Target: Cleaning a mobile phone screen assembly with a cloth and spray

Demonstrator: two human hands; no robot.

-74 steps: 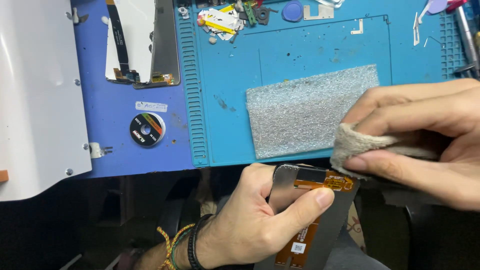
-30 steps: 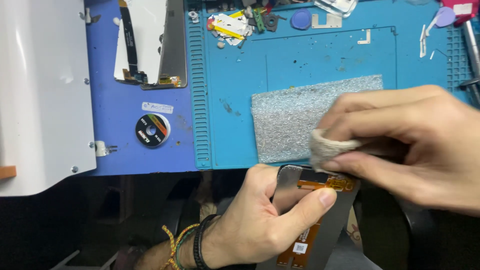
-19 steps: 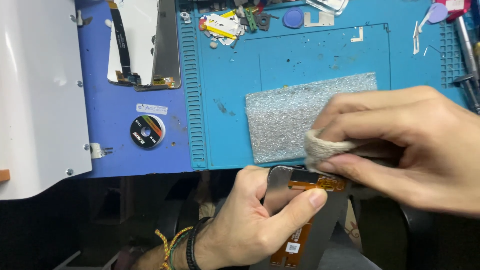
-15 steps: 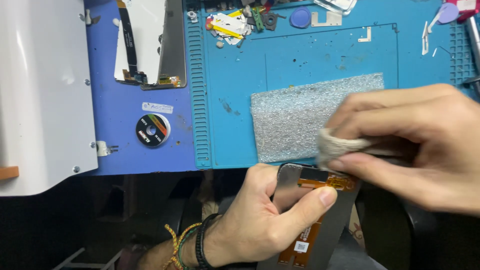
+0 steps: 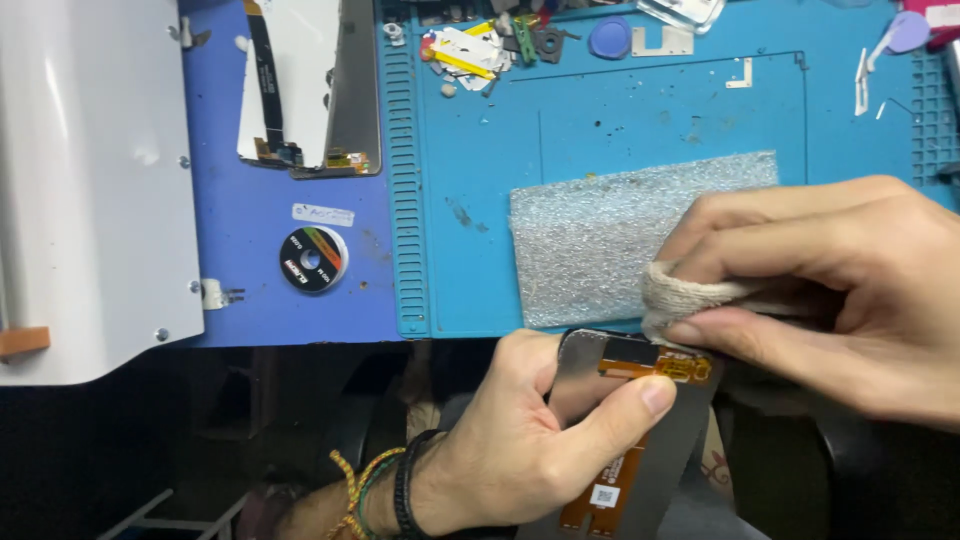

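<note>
The left hand [image 5: 520, 440] gripped a grey, flat phone display panel [image 5: 640, 450] lying back-side up, thumb pressed across its upper part and fingers curled beneath, holding it just below the near edge of the teal silicone work mat [image 5: 480, 180]. An orange flex ribbon with a small connector [image 5: 655, 365] ran along the panel's top edge, just past the thumb tip. The right hand [image 5: 830, 290] pinched a small wad of off-white cloth [image 5: 685, 295] between thumb and forefinger, its rounded end touching the panel's top edge right beside the connector.

Just beyond both hands a rectangle of silvery-grey foam wrap [image 5: 600, 240] lay on the mat. Farther off, to the left of the left hand, another display panel with a black ribbon [image 5: 300, 90] rested on a dark blue mat [image 5: 250, 260], near a small round black reel [image 5: 313, 259].

The risk, as I judged it, lay in the cloth catching the ribbon: a snag on the connector could crease or tear the thin flex. The panel also hung off the mat unsupported, so hard rubbing could bend it or make it slip from the grip.
</note>
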